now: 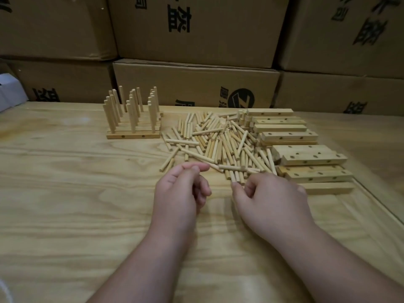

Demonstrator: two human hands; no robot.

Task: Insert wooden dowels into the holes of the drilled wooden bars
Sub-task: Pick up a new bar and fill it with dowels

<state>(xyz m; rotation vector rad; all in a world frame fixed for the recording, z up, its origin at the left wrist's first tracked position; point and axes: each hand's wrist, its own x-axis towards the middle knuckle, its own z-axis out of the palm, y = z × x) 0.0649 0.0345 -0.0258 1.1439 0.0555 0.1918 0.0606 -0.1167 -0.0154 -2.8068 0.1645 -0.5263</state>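
A loose pile of wooden dowels (pixel 218 141) lies in the middle of the plywood table (pixel 76 193). To its right are several drilled wooden bars (pixel 312 159), lying flat in stacks. At the back left stand finished bars with upright dowels (pixel 132 119). My left hand (pixel 181 191) hovers at the pile's near left edge, fingers loosely curled and holding nothing. My right hand (pixel 271 200) is at the pile's near edge. Its index fingertip and thumb reach the near ends of two dowels (pixel 237 179), with no clear grip on them.
Stacked cardboard boxes (pixel 196 84) form a wall along the table's far edge. A white object (pixel 8 92) sits at the far left. A raised wooden strip (pixel 380 206) runs along the table's right side.
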